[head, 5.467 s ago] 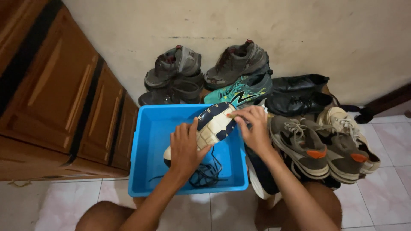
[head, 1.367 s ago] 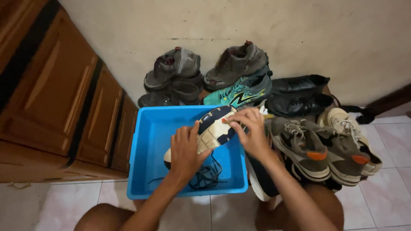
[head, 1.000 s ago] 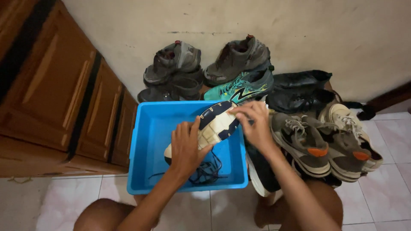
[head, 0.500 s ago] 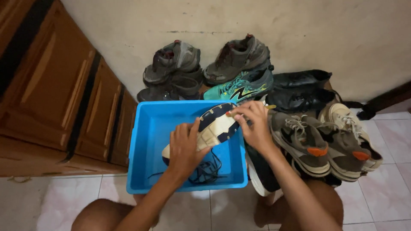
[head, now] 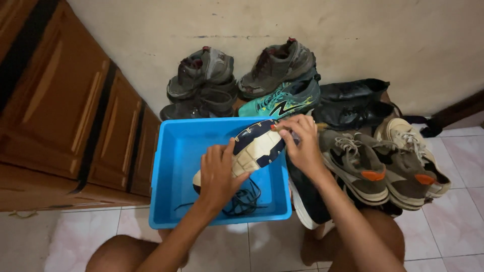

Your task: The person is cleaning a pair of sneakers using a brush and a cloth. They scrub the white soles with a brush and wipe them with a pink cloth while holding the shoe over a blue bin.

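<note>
A sneaker [head: 257, 148] with a cream and navy sole is held sole-up, tilted over a blue plastic tub [head: 166, 166]. My left hand [head: 218, 174] grips its heel end from below and the side. My right hand [head: 302, 146] is at the toe end, its fingers closed on a thin small brush with an orange tip that presses on the sole. The shoe's black laces [head: 242, 201] hang down onto the tub's bottom. My bare knees show at the lower edge.
Against the wall stand two grey hiking shoes [head: 201, 73], a teal sneaker [head: 282, 100] and black leather shoes [head: 353, 100]. Grey sneakers with orange patches [head: 363, 166] and a cream shoe [head: 403, 136] lie right of the tub. A wooden cabinet [head: 65, 111] fills the left.
My right hand has made small moves back and forth at the toe end of the sole. My left hand and the shoe have stayed put over the tub.
</note>
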